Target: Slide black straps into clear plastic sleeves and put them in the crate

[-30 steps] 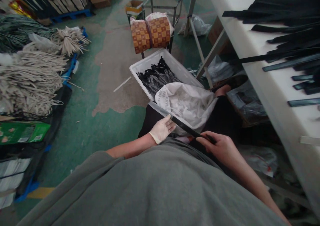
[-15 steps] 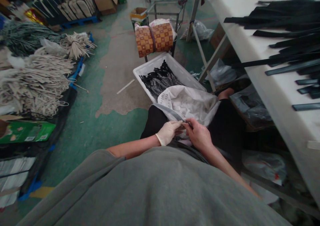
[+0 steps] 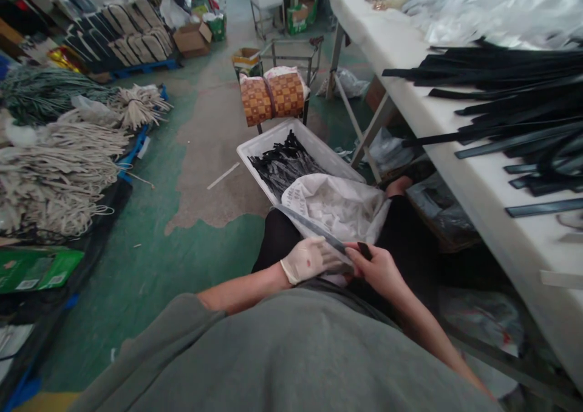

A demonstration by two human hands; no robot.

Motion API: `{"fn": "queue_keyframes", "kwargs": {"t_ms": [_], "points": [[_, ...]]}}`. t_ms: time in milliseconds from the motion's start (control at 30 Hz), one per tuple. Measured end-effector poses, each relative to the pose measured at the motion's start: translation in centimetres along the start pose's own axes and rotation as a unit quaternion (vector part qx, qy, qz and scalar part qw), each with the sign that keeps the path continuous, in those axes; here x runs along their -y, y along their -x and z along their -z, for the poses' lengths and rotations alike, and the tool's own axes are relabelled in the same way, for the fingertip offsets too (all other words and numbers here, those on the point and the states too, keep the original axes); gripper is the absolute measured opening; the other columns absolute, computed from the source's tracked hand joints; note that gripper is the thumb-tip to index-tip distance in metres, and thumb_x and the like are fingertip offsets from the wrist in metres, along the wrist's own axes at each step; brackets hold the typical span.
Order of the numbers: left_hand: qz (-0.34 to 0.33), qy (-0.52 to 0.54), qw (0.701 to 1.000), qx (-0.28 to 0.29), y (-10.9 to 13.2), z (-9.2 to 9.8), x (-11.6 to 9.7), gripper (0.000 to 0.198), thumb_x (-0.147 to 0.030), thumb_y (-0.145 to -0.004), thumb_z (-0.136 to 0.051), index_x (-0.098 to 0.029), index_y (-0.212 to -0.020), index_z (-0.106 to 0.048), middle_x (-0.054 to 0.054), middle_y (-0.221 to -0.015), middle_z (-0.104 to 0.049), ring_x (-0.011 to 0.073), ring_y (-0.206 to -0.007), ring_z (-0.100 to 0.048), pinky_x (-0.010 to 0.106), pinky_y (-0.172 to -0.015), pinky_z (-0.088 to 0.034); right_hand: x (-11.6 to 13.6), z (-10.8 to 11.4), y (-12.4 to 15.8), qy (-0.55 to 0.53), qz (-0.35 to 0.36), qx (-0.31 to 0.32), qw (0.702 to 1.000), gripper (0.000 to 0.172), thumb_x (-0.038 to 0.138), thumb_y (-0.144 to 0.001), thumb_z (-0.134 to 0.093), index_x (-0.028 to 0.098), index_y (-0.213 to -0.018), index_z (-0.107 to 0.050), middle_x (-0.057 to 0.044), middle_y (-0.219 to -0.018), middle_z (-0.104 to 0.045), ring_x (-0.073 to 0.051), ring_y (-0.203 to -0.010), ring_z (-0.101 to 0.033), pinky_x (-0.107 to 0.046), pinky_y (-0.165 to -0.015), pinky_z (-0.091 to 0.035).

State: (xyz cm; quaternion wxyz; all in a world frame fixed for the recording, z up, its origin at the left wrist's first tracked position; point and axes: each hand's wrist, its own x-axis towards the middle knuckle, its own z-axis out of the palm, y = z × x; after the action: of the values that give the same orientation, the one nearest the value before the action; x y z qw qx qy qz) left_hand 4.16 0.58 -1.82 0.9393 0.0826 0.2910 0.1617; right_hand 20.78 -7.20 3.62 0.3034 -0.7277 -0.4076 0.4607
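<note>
The white-gloved left hand [image 3: 310,259], open a second ago, has closed just beside the bare right hand [image 3: 377,270], both sets of fingers now gripping the long black flat strip [image 3: 310,228].

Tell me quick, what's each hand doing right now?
Left hand: gloved, closed on the black strip.
Right hand: bare, closed on the same strip's near end.

Worn green floor [image 3: 150,278] (bare concrete patch), white table [image 3: 478,187] right, cushioned chair [image 3: 273,93] behind.
</note>
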Motion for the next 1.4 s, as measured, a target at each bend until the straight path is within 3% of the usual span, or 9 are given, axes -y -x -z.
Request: {"fn": "queue_keyframes", "kwargs": {"t_ms": [200, 400, 633, 767, 900, 1000, 1100, 1233, 1400], "points": [[-0.274, 0.19, 0.924, -0.185, -0.1, 3.4, -10.2, 0.042, -0.047, -0.094, -0.048, -0.009, -0.102, -0.065, 0.011, -0.086, -0.072, 0.018, -0.082, -0.069, 0.031, -0.08, -0.054, -4.5, 5.4, 5.4, 0.034, -0.048, -0.032, 0.998, 0.05, 0.055, -0.076, -0.06, 0.014, -0.101, -0.074, 0.001, -0.046, -0.051, -0.015, -0.043, -0.047, -0.027, -0.042, -0.036], [-0.434, 0.107, 0.87, -0.207, 0.0, 2.1, -15.2, 0.024, -0.025, -0.097, -0.047, -0.022, -0.116, -0.062, 0.002, -0.088, -0.072, 0.0098, -0.072, -0.068, 0.022, -0.072, -0.051, -9.5, 6.7, 8.1, 0.039, -0.133, -0.027, 0.99, 0.063, 0.063, -0.071, -0.06, 0.015, -0.109, -0.073, 0.0, -0.043, -0.05, -0.019, -0.041, -0.049, -0.03, -0.041, -0.037], [-0.345, -0.338, 0.871, -0.091, -1.1, -1.3, -7.9, 0.032, -0.031, -0.086, -0.065, -0.02, -0.116, -0.069, 0.005, -0.093, -0.074, 0.0128, -0.074, -0.067, 0.022, -0.071, -0.048, -0.8, 3.6, 5.2, -0.011, -0.012, -0.018, 1.0, 0.075, 0.047, -0.081, -0.058, 0.01, -0.145, -0.045, 0.005, -0.05, -0.053, -0.014, -0.045, -0.048, -0.026, -0.045, -0.039], [-0.218, -0.553, 0.804, 0.032, -0.7, -1.5, -3.5, 0.03, -0.037, -0.088, -0.061, -0.018, -0.109, -0.072, 0.006, -0.099, -0.074, 0.0161, -0.081, -0.067, 0.029, -0.083, -0.05, 3.1, 4.0, 3.1, -0.119, 0.062, -0.014, 0.991, 0.076, 0.038, -0.078, -0.065, 0.012, -0.146, -0.042, 0.008, -0.049, -0.048, -0.011, -0.043, -0.045, -0.024, -0.044, -0.037], [-0.168, -0.656, 0.723, 0.138, 0.4, -1.9, -2.2, 0.032, -0.038, -0.092, -0.055, -0.018, -0.109, -0.072, 0.007, -0.105, -0.073, 0.0216, -0.1, -0.065, 0.034, -0.096, -0.047, 3.6, 4.7, 2.8, -0.203, 0.064, -0.036, 0.976, 0.048, 0.044, -0.078, -0.066, 0.016, -0.116, -0.062, 0.008, -0.047, -0.046, -0.008, -0.038, -0.038, -0.02, -0.037, -0.027], [-0.16, -0.63, 0.739, 0.179, 1.2, -3.0, -2.2, 0.042, -0.04, -0.09, -0.057, -0.019, -0.126, -0.063, 0.008, -0.124, -0.067, 0.0247, -0.116, -0.06, 0.036, -0.102, -0.044, 3.1, 4.1, 3.0, -0.22, 0.047, -0.066, 0.972, 0.036, 0.053, -0.08, -0.061, 0.018, -0.085, -0.061, 0.007, -0.043, -0.047, -0.006, -0.035, -0.033, -0.02, -0.035, -0.023], [-0.208, -0.627, 0.731, 0.171, 0.9, -4.5, -1.4, 0.06, -0.038, -0.081, -0.07, -0.019, -0.135, -0.054, 0.01, -0.128, -0.064, 0.0253, -0.114, -0.06, 0.037, -0.1, -0.045, 2.7, 2.7, 3.0, -0.222, 0.035, -0.069, 0.972, 0.037, 0.055, -0.077, -0.063, 0.019, -0.081, -0.058, 0.006, -0.044, -0.048, -0.007, -0.035, -0.037, -0.02, -0.036, -0.027], [-0.296, -0.701, 0.643, 0.09, -0.7, -5.2, 0.6, 0.02, -0.032, -0.087, -0.06, -0.018, -0.097, -0.071, 0.007, -0.092, -0.07, 0.0222, -0.093, -0.063, 0.037, -0.091, -0.048, 2.9, 2.1, 3.6, -0.2, 0.038, -0.036, 0.978, 0.035, 0.052, -0.075, -0.066, 0.019, -0.078, -0.057, 0.006, -0.044, -0.048, -0.008, -0.037, -0.04, -0.02, -0.037, -0.03], [-0.245, -0.739, 0.621, 0.09, -0.7, -3.2, 1.7, 0.022, -0.037, -0.087, -0.059, -0.019, -0.081, -0.07, 0.006, -0.077, -0.067, 0.0204, -0.078, -0.062, 0.034, -0.077, -0.049, 2.7, 5.4, 5.7, -0.195, 0.022, -0.078, 0.978, 0.04, 0.058, -0.074, -0.065, 0.019, -0.076, -0.056, 0.006, -0.043, -0.048, -0.006, -0.034, -0.033, -0.02, -0.035, -0.022]]}}
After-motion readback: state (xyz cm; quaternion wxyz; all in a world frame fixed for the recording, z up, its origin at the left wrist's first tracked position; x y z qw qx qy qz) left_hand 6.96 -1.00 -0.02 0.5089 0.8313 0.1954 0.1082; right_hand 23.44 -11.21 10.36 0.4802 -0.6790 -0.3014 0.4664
